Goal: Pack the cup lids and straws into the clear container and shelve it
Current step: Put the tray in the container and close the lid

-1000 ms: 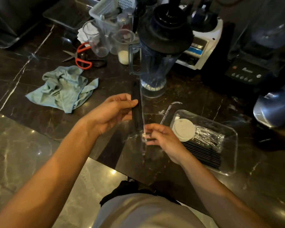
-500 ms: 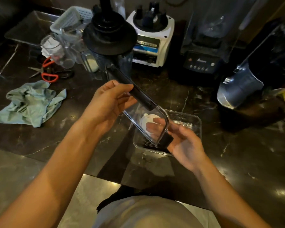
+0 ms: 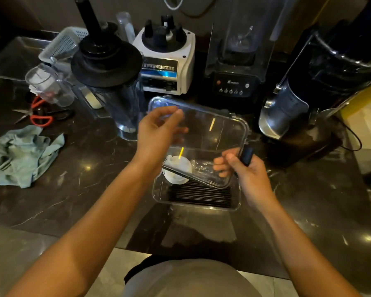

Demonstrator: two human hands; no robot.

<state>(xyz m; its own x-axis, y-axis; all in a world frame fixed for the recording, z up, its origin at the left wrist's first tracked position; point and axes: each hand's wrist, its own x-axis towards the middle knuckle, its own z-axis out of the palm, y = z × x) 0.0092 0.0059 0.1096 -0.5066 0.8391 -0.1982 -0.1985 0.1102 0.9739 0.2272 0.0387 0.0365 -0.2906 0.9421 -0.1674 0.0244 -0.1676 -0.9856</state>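
Lid [image 3: 204,133] is clear plastic and it's up in the air, tilted over the container [image 3: 236,205], near edge low and far edge up toward 12 o'clock. Left hand [image 3: 159,133] has it pinched on the left edge, thumb and fingers closed round the rim. Right hand [image 3: 246,172] is clamped on the right end, fingers curled under the lid and thumb on top, right by the dark latch [image 3: 247,155] sticking up at about 1 o'clock from that hand. Container sits on the dark marble counter [image 3: 77,196] just under the lid, dead centre of the view. Inside it, black straws [image 3: 199,194] lie flat along the near side, a white cup lid [image 3: 177,168] is at the far left corner, and some crinkly clear wrap [image 3: 201,168] is beside that, seen partly through the tilted lid. Off at 9 o'clock there's a blue-green rag [image 3: 22,155], and red-handled scissors [image 3: 39,115] at 10. Blender jug [image 3: 111,82] with a black top stands at 11, a white blender base [image 3: 167,61] at 12, a black blender [image 3: 234,84] just right of that, and a steel pitcher [image 3: 283,112] at 2 o'clock.
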